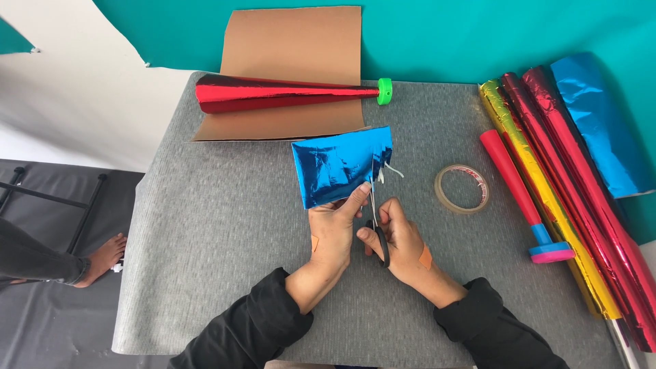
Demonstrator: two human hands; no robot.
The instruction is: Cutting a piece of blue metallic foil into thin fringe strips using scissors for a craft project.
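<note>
At the far left, off the grey mat, another person's bare foot rests on the dark floor. On the mat's far edge lies a brown cardboard sheet with a red foil cone across it, the cone's green tip pointing right.

Nearer, the left hand grips the lower edge of a blue foil piece, thumb pressed on its surface; the foil stands just above and beyond the hand, tilted, its right edge cut into a ragged fringe. Just beside it, the right hand is closed through the black handles of a pair of scissors, whose blades reach up to the foil's lower right corner, between the two hands.

Right of the hands lies a roll of clear tape. Further right sits a red horn with a blue and pink base, then rolls of gold foil, red foil and blue foil side by side.
</note>
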